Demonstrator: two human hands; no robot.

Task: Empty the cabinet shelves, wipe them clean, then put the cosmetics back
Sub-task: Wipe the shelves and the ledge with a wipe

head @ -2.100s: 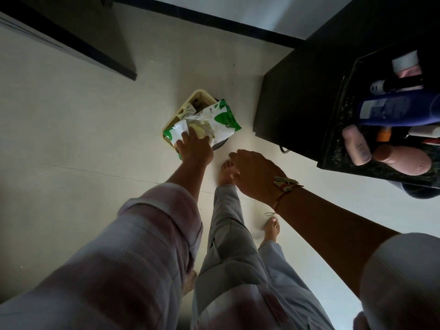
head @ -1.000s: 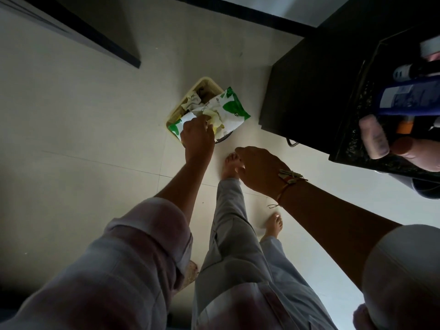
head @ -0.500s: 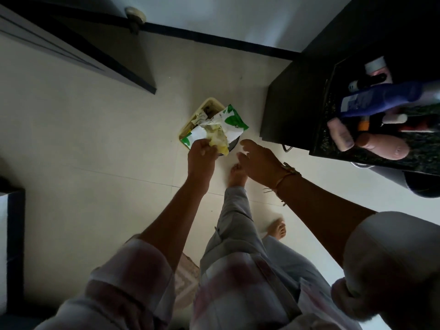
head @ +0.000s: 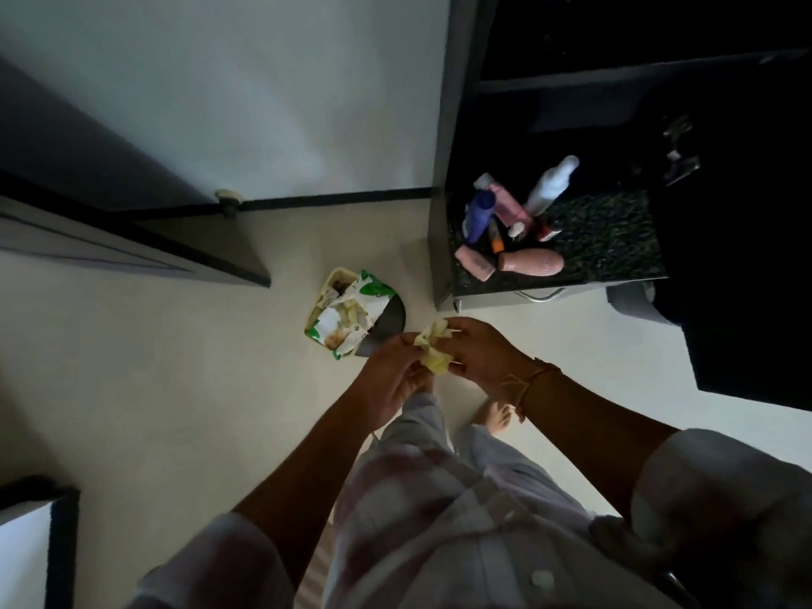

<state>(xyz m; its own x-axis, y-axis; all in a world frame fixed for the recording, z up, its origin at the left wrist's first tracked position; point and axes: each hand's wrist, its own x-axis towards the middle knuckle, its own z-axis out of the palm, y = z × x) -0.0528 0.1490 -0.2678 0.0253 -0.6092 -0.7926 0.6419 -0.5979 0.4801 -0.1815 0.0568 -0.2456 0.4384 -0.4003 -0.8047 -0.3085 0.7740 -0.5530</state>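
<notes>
A crumpled pale yellow wipe is held between both hands above the floor. My left hand grips its lower left part and my right hand pinches its upper right edge. The green and white wipe pack lies open on a small bin on the floor, just beyond my hands. Several cosmetics stand or lie on the speckled dark counter at the right: a blue bottle, a white bottle, a pink bottle on its side and a pink tube.
A dark cabinet with a shelf opening rises behind the counter. An open door stands at the left with a doorstop on the skirting. My bare feet and trouser legs are below my hands. A dark-edged object sits at the bottom left corner.
My left hand pulled a yellow wipe out of the pack and lifted it. My right hand came over and took hold of it too. The view tilted up, showing the counter and cabinet.
</notes>
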